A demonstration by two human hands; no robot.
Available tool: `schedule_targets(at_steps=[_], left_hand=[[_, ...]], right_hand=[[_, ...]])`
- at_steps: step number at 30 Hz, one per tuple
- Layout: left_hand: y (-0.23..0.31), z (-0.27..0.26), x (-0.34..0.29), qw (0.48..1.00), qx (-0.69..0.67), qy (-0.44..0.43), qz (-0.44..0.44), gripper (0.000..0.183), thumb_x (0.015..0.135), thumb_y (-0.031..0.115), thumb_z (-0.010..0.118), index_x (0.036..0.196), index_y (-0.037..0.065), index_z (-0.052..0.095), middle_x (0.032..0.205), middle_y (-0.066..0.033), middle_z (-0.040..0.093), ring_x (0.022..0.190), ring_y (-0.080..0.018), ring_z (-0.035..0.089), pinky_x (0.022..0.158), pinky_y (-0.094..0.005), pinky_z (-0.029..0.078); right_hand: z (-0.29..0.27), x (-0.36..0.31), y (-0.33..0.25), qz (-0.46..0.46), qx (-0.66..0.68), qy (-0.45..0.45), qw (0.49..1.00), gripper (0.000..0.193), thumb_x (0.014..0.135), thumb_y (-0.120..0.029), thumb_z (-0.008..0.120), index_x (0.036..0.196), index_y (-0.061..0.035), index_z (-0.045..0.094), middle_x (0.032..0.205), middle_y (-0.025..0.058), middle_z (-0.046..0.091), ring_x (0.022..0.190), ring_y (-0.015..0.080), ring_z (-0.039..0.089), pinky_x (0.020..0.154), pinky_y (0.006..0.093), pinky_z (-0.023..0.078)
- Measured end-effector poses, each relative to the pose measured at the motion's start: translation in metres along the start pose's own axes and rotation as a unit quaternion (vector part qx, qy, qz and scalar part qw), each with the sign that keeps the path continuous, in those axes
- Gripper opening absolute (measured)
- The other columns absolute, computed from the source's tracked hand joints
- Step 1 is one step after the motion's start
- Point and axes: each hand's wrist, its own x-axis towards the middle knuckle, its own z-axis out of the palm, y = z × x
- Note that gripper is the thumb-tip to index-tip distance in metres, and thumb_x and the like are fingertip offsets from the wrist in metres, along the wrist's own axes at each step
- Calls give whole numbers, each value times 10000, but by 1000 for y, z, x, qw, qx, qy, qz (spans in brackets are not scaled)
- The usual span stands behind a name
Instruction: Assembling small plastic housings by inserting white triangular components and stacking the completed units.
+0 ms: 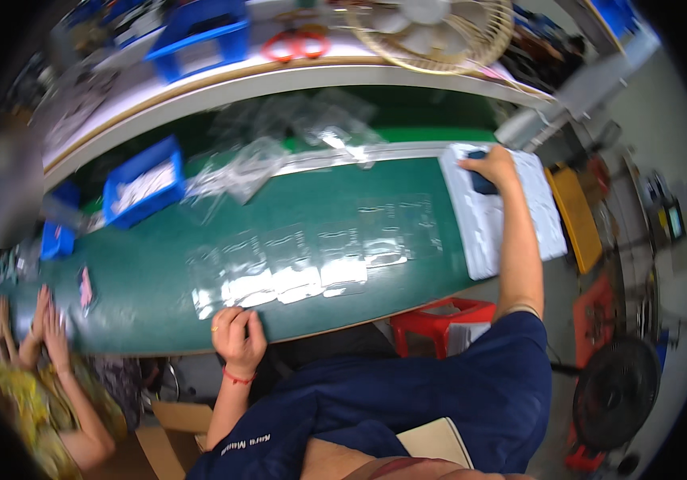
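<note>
My right hand (497,168) reaches to the far right and grips a dark, flat piece (483,185) over a white moulded tray (471,240). Its exact kind does not show. At the near edge of the green table (143,296), my left hand (239,340) rests with fingers loosely curled and the thumb bent beside them. I see nothing in it, though its fingertips are partly hidden. Just beyond that hand lies a row of several clear plastic packs (295,272), glossy with reflected light. The packs run rightward toward the white tray.
Crumpled clear bags (259,164) lie along the table's back. A blue bin (145,186) of white pieces stands at the left back. Overhead, a shelf carries a fan (431,32) and red-handled scissors (295,46). A co-worker's hands (51,328) are at the left; a red stool (431,324) stands below.
</note>
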Motion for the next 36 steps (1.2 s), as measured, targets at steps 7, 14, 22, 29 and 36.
schedule_targets(at_steps=[7,14,22,29,36], left_hand=[[0,9,11,998,-47,37,18,183,654,-40,713,792,19,608,824,-101,573,734,-281,582,681,-372,492],[18,-8,12,986,-150,39,-60,109,683,2,715,740,27,626,841,-93,605,820,-258,588,746,-345,456],[44,37,18,499,-762,-219,-349,875,798,100,729,1463,111,161,1363,-81,402,1278,-212,402,1019,-437,391],[4,-9,5,387,-811,-111,-424,622,872,17,604,1409,64,294,1197,-124,541,1075,-263,595,882,-397,541],[-19,-42,-3,516,-732,-62,-440,607,857,-9,608,1389,37,320,1196,-131,534,1099,-252,584,852,-371,564]], right_hand=[[1,23,49,48,96,-96,990,824,517,-480,858,980,149,596,890,207,660,753,245,643,636,374,517],[-25,-5,-9,26,-119,74,990,648,624,-413,813,1016,64,616,920,162,665,860,259,640,757,352,490],[11,-185,-239,-280,407,-223,840,260,707,-149,757,882,-56,589,866,31,593,830,143,562,765,291,463],[56,-234,-313,-383,460,-321,734,511,673,-275,817,1078,-49,602,957,66,589,813,161,538,706,290,468],[74,-240,-342,-436,454,-340,699,471,651,-174,828,1060,-57,626,867,13,530,729,103,483,652,254,446]])
